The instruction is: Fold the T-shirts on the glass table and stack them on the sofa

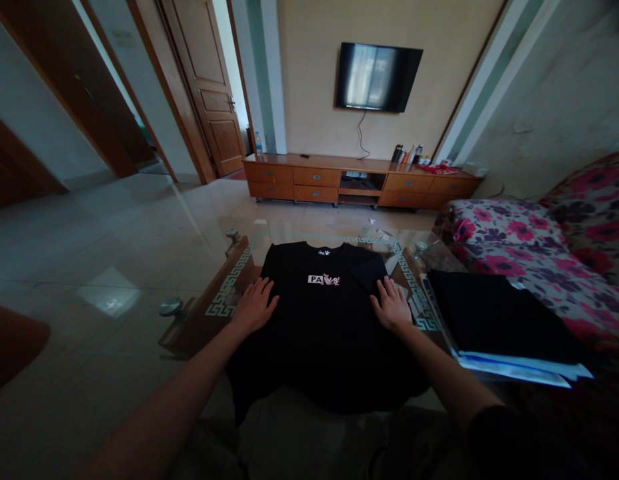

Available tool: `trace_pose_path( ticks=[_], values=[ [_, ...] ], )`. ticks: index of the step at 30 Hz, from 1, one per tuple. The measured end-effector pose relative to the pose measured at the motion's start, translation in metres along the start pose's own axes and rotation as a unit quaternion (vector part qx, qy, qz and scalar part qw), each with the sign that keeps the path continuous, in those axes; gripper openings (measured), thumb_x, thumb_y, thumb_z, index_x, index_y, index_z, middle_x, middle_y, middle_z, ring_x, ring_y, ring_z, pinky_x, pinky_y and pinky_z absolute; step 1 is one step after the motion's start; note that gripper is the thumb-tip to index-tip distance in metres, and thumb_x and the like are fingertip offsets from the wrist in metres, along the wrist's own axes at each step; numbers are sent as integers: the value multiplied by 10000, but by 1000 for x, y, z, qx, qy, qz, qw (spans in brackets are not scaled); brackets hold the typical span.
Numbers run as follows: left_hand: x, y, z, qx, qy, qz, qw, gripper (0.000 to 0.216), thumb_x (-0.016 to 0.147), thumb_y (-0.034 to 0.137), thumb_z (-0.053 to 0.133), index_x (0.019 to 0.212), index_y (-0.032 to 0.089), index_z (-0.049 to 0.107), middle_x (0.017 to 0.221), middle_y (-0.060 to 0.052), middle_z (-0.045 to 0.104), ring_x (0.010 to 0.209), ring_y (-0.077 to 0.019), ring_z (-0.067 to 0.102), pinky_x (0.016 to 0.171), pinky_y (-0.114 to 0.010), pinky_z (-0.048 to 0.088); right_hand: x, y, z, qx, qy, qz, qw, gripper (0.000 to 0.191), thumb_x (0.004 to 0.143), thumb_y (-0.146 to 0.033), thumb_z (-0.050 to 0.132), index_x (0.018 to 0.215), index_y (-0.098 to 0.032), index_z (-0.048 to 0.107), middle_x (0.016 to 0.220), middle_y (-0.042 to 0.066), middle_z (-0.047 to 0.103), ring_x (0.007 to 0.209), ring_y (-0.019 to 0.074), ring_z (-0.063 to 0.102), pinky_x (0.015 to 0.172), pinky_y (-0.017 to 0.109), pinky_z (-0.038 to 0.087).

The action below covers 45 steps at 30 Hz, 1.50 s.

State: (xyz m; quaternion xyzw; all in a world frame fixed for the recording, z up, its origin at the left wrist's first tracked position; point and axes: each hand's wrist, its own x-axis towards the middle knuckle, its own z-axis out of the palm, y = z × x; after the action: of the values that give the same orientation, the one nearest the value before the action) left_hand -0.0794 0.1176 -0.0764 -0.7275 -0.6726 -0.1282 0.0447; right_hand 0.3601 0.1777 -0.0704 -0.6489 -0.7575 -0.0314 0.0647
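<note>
A black T-shirt (319, 333) with a small white-and-pink chest print lies spread on a glass coffee table (222, 303), its neckline toward the far side. The near hem hangs over the table's front edge and looks uneven. My left hand (255, 305) rests on the shirt's left edge below the sleeve, fingers spread. On the opposite edge, beside the right sleeve, my right hand (391, 303) lies flat with fingers apart. Neither hand visibly grips the cloth. The right sleeve appears folded inward over the body.
To the right, a folded black garment (504, 313) lies on a stack with light blue edges, next to a floral-covered sofa (504, 227). Across the tiled floor stands a low wooden TV cabinet (314, 177) bearing bottles. A television (378, 77) hangs above it.
</note>
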Motion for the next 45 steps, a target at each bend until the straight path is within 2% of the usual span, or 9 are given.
trace_pose_path(
  ticks=[4,9,14,18,22,27,37,42,45],
  values=[
    [-32,-5,-4,29,22,-13,999,698,1025,548,343,1573,121,406,1676,-159,320,1589,-316,174,1283,-501,128,-42,-9,3,-19,48,10,999,740,1052,-558,260,1638,-108,293,1734,144,53,1602,303,18,1280,499,58],
    [-69,-23,10,20,-31,-22,999,816,1006,625,331,1624,94,289,1698,-178,247,1590,-332,161,1261,-507,205,-74,-9,22,-5,-20,56,998,830,1019,-673,250,1666,-154,221,1732,158,46,1596,348,48,1263,553,91],
    [-28,-24,15,9,-29,-31,999,751,1027,570,303,1609,96,325,1696,-174,254,1579,-317,214,1263,-493,198,-22,-10,20,7,-49,81,995,831,1020,-680,210,1675,-169,180,1735,134,51,1600,307,54,1273,517,77],
    [2,-9,6,16,24,-52,998,662,1051,467,272,1584,89,372,1670,-174,324,1561,-300,273,1268,-488,190,4,-12,10,16,-62,87,994,798,1035,-649,204,1673,-171,186,1733,138,66,1599,301,70,1273,504,97],
    [-11,6,3,39,55,-56,996,696,1046,498,271,1569,54,388,1679,-194,289,1576,-321,223,1276,-495,161,-21,-12,6,16,-28,53,998,778,1043,-627,195,1675,-173,181,1738,112,14,1602,298,42,1275,491,107],
    [-46,5,13,30,-12,-28,999,827,1011,612,298,1592,24,333,1688,-204,253,1583,-337,188,1269,-500,191,-58,-7,8,7,-52,0,999,788,1033,-658,207,1673,-200,198,1739,82,65,1600,280,84,1282,474,99],
    [-11,-11,17,3,-38,-6,999,764,1025,585,275,1610,96,323,1691,-160,273,1581,-293,214,1276,-485,155,-34,-11,9,23,-54,38,998,795,1034,-659,205,1669,-181,211,1735,97,100,1602,281,66,1282,495,75],
    [-24,-10,3,4,-15,-37,999,716,1030,511,301,1601,80,316,1670,-195,315,1543,-323,301,1247,-470,224,-42,3,6,71,-46,-6,996,708,1058,-545,252,1626,-129,323,1721,129,180,1591,276,137,1280,458,137],
    [-40,-11,-17,25,0,-58,998,664,1015,468,350,1547,73,390,1545,-232,473,1434,-356,443,1179,-475,321,-51,15,-7,102,-21,2,995,664,1022,-489,397,1562,-103,412,1671,183,283,1537,317,279,1234,454,265]
  ],
)
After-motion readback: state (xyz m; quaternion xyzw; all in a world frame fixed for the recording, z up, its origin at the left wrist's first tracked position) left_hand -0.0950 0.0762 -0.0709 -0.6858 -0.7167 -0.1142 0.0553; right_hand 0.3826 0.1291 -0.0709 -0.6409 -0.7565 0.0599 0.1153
